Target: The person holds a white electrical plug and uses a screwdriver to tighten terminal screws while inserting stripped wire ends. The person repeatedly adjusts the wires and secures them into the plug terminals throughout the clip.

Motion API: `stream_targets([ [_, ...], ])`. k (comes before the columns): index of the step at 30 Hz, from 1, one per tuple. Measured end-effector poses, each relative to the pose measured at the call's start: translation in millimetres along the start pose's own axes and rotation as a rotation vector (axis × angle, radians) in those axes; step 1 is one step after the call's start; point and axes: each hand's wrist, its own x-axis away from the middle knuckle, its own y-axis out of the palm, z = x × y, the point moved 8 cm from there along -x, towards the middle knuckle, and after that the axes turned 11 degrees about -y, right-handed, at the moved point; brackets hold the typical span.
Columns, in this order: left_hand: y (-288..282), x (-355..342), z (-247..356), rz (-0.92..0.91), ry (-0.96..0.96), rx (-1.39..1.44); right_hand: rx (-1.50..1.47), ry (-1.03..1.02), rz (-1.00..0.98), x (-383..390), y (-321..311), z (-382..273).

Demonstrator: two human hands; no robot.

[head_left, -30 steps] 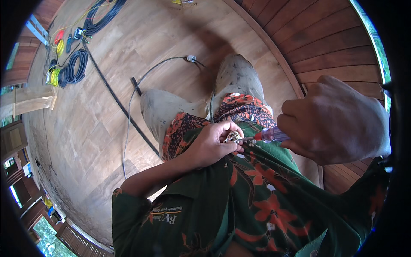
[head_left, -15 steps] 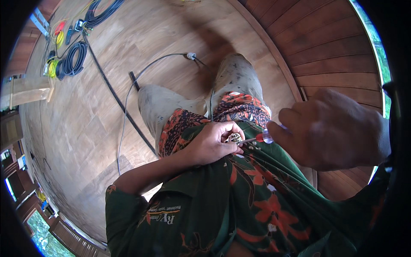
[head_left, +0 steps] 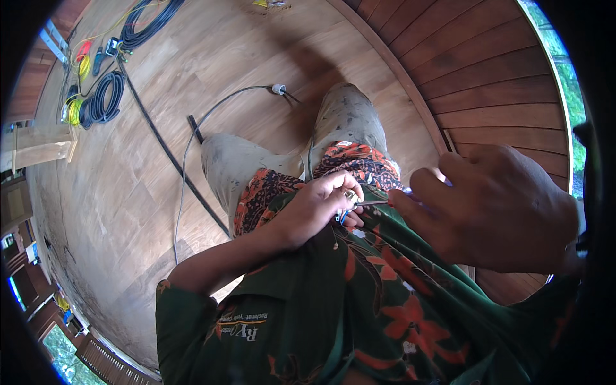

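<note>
Close to my belly, my left hand [head_left: 308, 210] pinches a small electrical fitting with brass-coloured metal [head_left: 350, 196] between thumb and fingers. A short blue wire [head_left: 342, 216] sticks out under it; my fingers hide much of the fitting. My right hand [head_left: 491, 208] is closed round the handle of a screwdriver, which it mostly covers. The screwdriver's thin metal shaft [head_left: 373, 203] points left, its tip at the fitting. A thin grey cable [head_left: 308, 160] runs between my knees toward my lap.
On the wooden floor, a grey cable [head_left: 186, 151] curves up to a white cylindrical piece [head_left: 278, 89]. A black strip [head_left: 157, 136] lies to the left. Coiled dark cables [head_left: 109, 97] and yellow wire are at the far left. A wooden plank wall [head_left: 487, 90] rises on the right.
My left fingers have turned the fitting, and the blue wire now shows below it. My right hand has lowered slightly with the screwdriver, which still meets the fitting. The view has shifted a little.
</note>
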Motion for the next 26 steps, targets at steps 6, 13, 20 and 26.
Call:
stream_targets([
  [6, -2.7, -2.3, -3.7, -0.053, -0.065, 0.285, 0.121, -0.12, -0.047, -8.6, -11.4, -2.8],
  [13, 0.6, 0.2, 11.0, -0.145, -0.021, 0.208, 0.193, -0.15, -0.044, -6.8, -16.5, -4.5],
  [20, 4.9, -12.8, 18.4, -0.06, 0.123, -0.086, 0.245, -0.08, 0.003, -3.6, -18.1, -10.7],
  [26, -3.4, -21.0, 11.1, -0.112, 0.041, -0.161, 0.12, -0.108, 0.188, 3.4, -12.0, 0.3],
])
